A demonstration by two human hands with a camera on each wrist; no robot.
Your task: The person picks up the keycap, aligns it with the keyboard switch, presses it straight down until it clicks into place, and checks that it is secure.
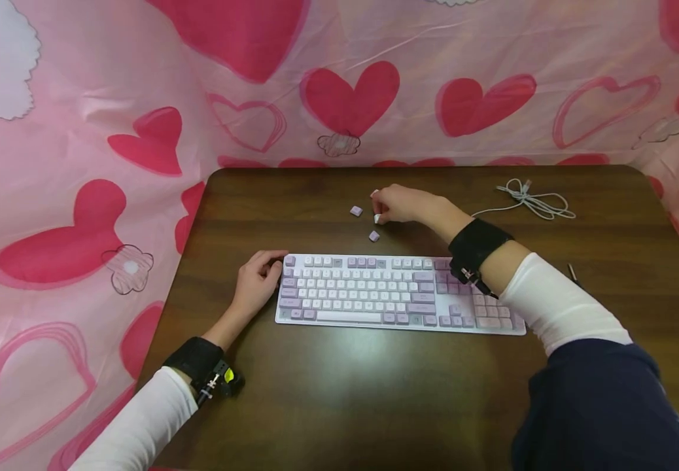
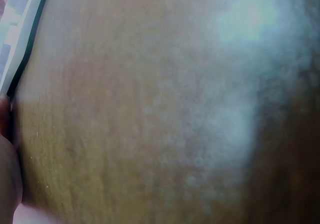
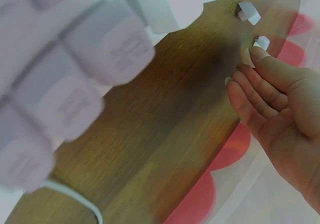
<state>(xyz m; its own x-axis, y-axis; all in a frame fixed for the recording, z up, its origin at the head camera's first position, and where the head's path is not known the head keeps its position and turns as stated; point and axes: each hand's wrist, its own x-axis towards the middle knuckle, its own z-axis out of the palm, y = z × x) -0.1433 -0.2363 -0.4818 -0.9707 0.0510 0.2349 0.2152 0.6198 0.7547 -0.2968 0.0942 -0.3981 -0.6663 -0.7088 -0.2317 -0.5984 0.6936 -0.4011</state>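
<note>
A white and lilac keyboard [image 1: 351, 294] lies on the wooden table. My left hand [image 1: 254, 284] rests at its upper left corner, fingertips touching the edge; the left wrist view catches only part of that hand [image 2: 9, 174]. Past the keyboard's back edge, my right hand [image 1: 404, 204] pinches a small white keycap [image 3: 249, 58] between thumb and fingers, the other fingers loosely bent. Loose lilac keycaps lie close by, one left of the hand [image 1: 356, 210] and another keycap [image 1: 374, 236] nearer the keyboard. One more keycap [image 1: 374, 193] shows at the fingertips, partly hidden.
A coiled white cable [image 1: 542, 204] lies at the back right of the table [image 1: 363, 392]. A thin dark tool [image 1: 573, 275] with a metal tip is partly hidden by the right sleeve. Pink heart-patterned cloth [image 1: 351, 39] hangs behind and to the left.
</note>
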